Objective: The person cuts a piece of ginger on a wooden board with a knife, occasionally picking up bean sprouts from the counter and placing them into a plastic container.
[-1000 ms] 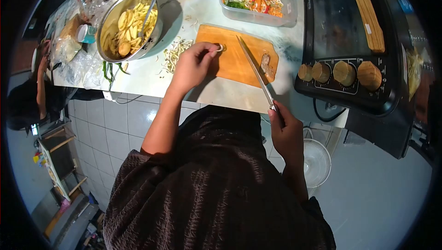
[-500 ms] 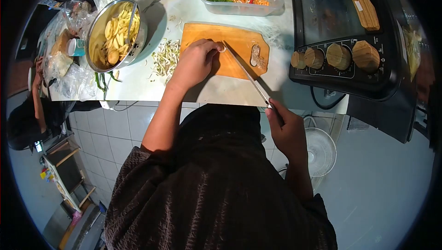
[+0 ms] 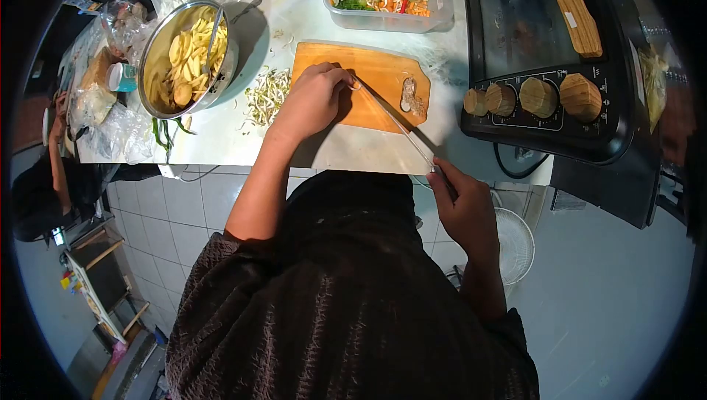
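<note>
My left hand (image 3: 313, 102) rests over the left part of the wooden cutting board (image 3: 383, 61), fingers closed in a pinch on a small pale piece (image 3: 356, 84) whose kind I cannot tell. In my right hand (image 3: 465, 205), low at the counter's front edge, is the handle of a long thin knife (image 3: 395, 120). Its blade slants up and left across the board, the tip right at my left fingertips. A pile of bean sprouts (image 3: 266, 97) lies on the counter beside my left wrist.
Left stands a metal bowl (image 3: 152, 41) of cut, pale yellow pieces, with green chillies (image 3: 163, 135) below it. Behind the board is a plastic container (image 3: 390, 23) of vegetables. A black oven (image 3: 515, 50) fills the right side. Plastic bags (image 3: 121, 124) and another person (image 3: 48, 186) are far left.
The knife has shifted slightly and its blade looks narrower, the tip now against my left fingertips. My right hand has moved a little right and down. The whole view has shifted slightly.
</note>
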`<state>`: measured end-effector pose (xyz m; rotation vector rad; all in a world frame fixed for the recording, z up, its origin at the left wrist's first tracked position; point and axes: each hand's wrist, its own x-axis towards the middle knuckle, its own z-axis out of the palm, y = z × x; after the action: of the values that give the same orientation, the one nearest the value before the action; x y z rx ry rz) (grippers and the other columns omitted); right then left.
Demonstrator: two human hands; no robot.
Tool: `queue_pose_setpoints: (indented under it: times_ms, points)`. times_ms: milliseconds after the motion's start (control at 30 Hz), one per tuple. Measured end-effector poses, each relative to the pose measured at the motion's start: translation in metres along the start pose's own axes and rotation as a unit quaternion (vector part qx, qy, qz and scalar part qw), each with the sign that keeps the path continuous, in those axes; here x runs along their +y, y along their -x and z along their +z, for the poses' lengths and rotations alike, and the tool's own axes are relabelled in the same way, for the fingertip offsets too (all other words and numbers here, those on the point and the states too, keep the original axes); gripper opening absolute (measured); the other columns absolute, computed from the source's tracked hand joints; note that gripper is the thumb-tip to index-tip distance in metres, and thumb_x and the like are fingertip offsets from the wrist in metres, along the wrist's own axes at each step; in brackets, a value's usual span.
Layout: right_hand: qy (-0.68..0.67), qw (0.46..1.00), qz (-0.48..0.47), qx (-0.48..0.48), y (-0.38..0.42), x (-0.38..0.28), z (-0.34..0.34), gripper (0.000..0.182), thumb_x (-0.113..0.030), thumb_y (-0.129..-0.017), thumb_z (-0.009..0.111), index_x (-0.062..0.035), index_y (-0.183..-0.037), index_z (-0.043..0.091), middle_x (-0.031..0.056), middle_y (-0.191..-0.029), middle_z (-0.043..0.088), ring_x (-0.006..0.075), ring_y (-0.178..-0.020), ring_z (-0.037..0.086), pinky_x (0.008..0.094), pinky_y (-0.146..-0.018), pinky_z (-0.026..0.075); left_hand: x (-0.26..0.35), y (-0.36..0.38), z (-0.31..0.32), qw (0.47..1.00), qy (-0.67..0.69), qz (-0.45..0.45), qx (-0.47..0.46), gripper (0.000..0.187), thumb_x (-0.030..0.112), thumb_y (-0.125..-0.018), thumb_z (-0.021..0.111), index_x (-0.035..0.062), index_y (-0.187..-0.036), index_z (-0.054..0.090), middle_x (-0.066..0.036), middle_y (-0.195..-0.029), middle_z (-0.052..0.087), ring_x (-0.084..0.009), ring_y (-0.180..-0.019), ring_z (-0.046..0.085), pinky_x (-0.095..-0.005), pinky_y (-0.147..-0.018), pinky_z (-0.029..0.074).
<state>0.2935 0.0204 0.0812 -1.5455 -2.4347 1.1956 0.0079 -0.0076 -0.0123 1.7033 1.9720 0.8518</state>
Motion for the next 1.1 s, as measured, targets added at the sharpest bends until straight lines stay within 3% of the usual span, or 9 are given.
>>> queue_pose_setpoints:
  times_ms: [600, 667, 800, 867, 1100]
  points:
    - [0.007, 1.000, -0.009, 0.002, -0.001, -0.006, -0.004, 0.033, -0.024, -0.097, 0.063, 0.0017, -0.116, 0.068, 0.0235, -0.092, 0.070, 0.0353, -0.075, 0.069, 0.0405, -0.071, 0.052, -0.002, -0.002, -0.003, 1.000, 0.017, -0.002, -0.007, 0.014, 0.005, -0.093, 0.057, -0.0009, -0.097, 0.069, -0.019, -0.096, 0.067, -0.0376, -0.096, 0.063, -0.0416, -0.087, 0.049]
    - [-0.004, 0.998, -0.050, 0.046, -0.001, 0.000, 0.002, 0.031, -0.021, -0.095, 0.066, 0.0011, -0.117, 0.069, 0.0152, -0.071, 0.067, 0.0156, -0.052, 0.055, 0.0318, -0.054, 0.042, -0.003, -0.003, -0.002, 1.000, 0.020, -0.001, -0.006, 0.014, 0.005, -0.093, 0.057, -0.0010, -0.098, 0.069, -0.019, -0.096, 0.067, -0.0377, -0.096, 0.063, -0.0417, -0.087, 0.049]
    - [0.010, 0.999, -0.032, 0.032, 0.000, -0.007, -0.003, 0.032, -0.022, -0.095, 0.066, 0.0007, -0.117, 0.069, 0.0149, -0.067, 0.065, 0.0153, -0.051, 0.053, 0.0319, -0.053, 0.042, 0.000, -0.003, -0.005, 1.000, 0.018, -0.007, -0.015, 0.015, 0.006, -0.093, 0.057, -0.0010, -0.098, 0.069, -0.019, -0.096, 0.068, -0.0377, -0.096, 0.063, -0.0417, -0.087, 0.050]
    - [0.020, 1.000, -0.006, 0.006, 0.000, -0.012, -0.006, 0.033, -0.025, -0.097, 0.063, 0.0018, -0.115, 0.069, 0.0250, -0.093, 0.070, 0.0376, -0.079, 0.070, 0.0415, -0.072, 0.053, 0.001, -0.003, -0.006, 1.000, 0.021, -0.009, -0.016, 0.015, 0.006, -0.094, 0.057, -0.0010, -0.099, 0.069, -0.019, -0.096, 0.068, -0.0378, -0.097, 0.063, -0.0418, -0.087, 0.050]
    - [0.020, 1.000, 0.005, -0.003, 0.000, -0.015, -0.002, 0.032, -0.025, -0.097, 0.062, 0.0020, -0.114, 0.069, 0.0267, -0.089, 0.069, 0.0410, -0.081, 0.069, 0.0446, -0.073, 0.053, 0.000, -0.002, -0.004, 1.000, 0.026, -0.011, -0.009, 0.014, 0.006, -0.094, 0.057, -0.0011, -0.098, 0.069, -0.020, -0.096, 0.067, -0.0389, -0.095, 0.063, -0.0424, -0.086, 0.050]
